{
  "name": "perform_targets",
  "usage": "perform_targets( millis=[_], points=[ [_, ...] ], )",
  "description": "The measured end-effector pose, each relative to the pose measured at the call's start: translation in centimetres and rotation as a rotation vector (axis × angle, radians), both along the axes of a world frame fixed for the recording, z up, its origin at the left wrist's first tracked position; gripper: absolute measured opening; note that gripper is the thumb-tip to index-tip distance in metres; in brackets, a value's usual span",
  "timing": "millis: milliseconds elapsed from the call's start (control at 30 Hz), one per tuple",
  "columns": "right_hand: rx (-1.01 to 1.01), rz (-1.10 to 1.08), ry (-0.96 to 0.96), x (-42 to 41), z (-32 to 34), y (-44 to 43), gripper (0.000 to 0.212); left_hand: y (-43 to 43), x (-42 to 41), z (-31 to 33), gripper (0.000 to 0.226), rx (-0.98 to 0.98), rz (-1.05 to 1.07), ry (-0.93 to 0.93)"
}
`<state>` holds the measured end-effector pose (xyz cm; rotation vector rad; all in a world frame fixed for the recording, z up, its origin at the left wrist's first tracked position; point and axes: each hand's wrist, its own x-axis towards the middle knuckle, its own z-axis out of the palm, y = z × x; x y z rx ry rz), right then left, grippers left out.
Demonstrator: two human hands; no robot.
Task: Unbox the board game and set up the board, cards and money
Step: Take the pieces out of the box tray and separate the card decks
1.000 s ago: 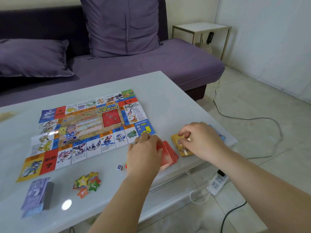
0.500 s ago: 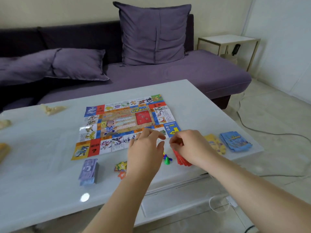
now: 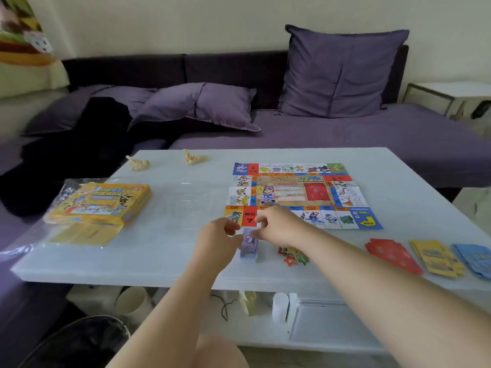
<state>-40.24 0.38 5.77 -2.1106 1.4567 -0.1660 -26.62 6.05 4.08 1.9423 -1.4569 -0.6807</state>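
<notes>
Our left hand (image 3: 220, 241) and right hand (image 3: 277, 227) meet over a purple stack of paper money (image 3: 248, 249). The fingers are curled, and each grip pinches the stack's upper end from its own side. Blur hides how many notes each grip holds. The stack rests on the white counter (image 3: 170, 208), just in front of the near left corner of the colourful paper game board (image 3: 300, 195), which lies unfolded and flat. Just right of the money, partly under our right forearm, sits a small heap of star-shaped tokens (image 3: 296, 258). Further right, three fanned piles lie in a row: red cards (image 3: 390, 254), yellow cards (image 3: 435, 257) and blue cards (image 3: 475, 258). The yellow game box (image 3: 101, 203) sits well to the left on clear wrapping. We judge the board and cards done. The money seems the last part, not yet laid out.
</notes>
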Motion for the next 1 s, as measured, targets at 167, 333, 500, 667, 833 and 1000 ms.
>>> perform_targets(
  millis=[167, 333, 500, 667, 833, 1000],
  points=[
    [0.242, -0.05, 0.169, 2.2, -1.0, -2.1, 0.033, -1.5, 1.2, -1.1, 0.037, 0.151, 0.0, 0.056],
    [0.312, -0.007, 0.241, 2.9, -1.2, -3.4, 0.022, -2.3, 1.0, -2.7, 0.049, 0.241, -0.046, 0.115],
    [0.291, 0.08, 0.363, 4.2, -1.5, -3.9, 0.023, -2.3, 0.8, -3.8, 0.048, 0.252, -0.074, 0.047],
    [0.337, 0.103, 0.453, 5.2, -0.8, -4.1, 0.032, -2.2, 0.6, -4.1, 0.053, 0.247, -0.053, 0.021],
    [0.377, 0.127, 0.51, 5.8, -0.3, -4.4, 0.022, -2.0, 0.6, -4.1, 0.059, 0.234, -0.041, 0.013],
    [0.309, 0.222, 0.582, 5.8, 0.1, -4.1, 0.024, -2.0, 0.7, -4.4, 0.067, 0.224, -0.026, 0.023]
  ],
)
